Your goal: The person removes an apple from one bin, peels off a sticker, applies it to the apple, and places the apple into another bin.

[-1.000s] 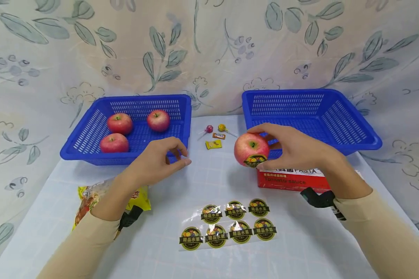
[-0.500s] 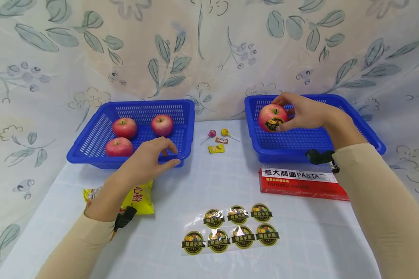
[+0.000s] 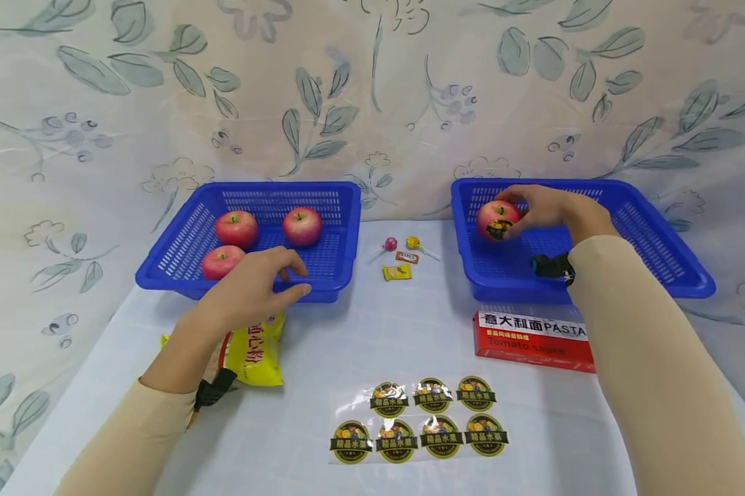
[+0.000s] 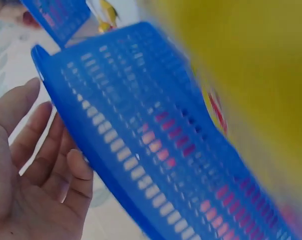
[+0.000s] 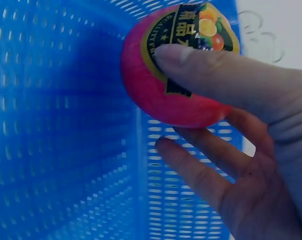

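A red apple (image 3: 487, 215) with a round black-and-gold fruit sticker (image 5: 167, 30) is inside the right blue basket (image 3: 570, 293), near its left end. My right hand (image 3: 542, 210) grips this apple, its thumb lying over the sticker in the right wrist view. Loosely bent, my left hand (image 3: 254, 282) hovers by the front rim of the left blue basket (image 3: 161, 281) and holds nothing. In the left wrist view its fingertips come right at the rim. Several plain apples (image 3: 302, 226) lie in that left basket.
A clear sheet of round fruit stickers (image 3: 418, 421) lies in front. The red pasta box (image 3: 533, 341) sits before the right basket. A yellow bag (image 3: 254, 355) is partly under the left forearm. Lollipops (image 3: 413, 242) and small wrapped candies (image 3: 397, 273) lie between the baskets.
My right hand has carried the stickered apple from above the pasta box back and rightward, then down into the right basket. The left hand has shifted slightly left, still holding nothing.
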